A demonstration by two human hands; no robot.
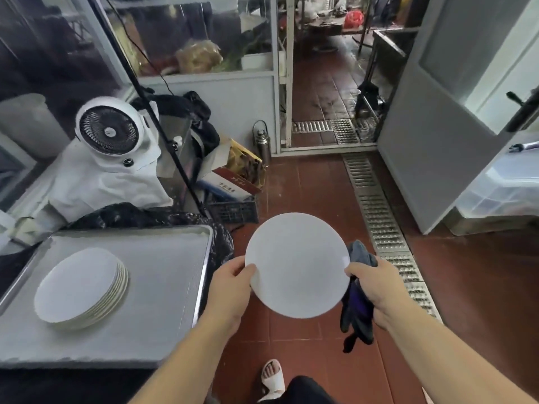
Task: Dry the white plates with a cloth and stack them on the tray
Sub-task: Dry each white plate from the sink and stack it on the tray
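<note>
Left hand (230,282) grip pinches white plate (297,265) rim; right hand (374,290) grip clutches dark cloth (357,316); plate stack (83,287) on tray (163,287).

A cardboard box (230,182) on the floor carries printed characters on its white side, too blurred to read.

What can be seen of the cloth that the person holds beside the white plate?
The cloth is dark, grey-blue at the top and nearly black with a purple tint lower down. It looks soft and crumpled, bunched rather than spread out. The right hand grips it at the right rim of the held plate, so one end sticks up above the fingers and the longer end hangs loosely below the hand, above the red floor tiles. Whether it is wet cannot be told.
</note>
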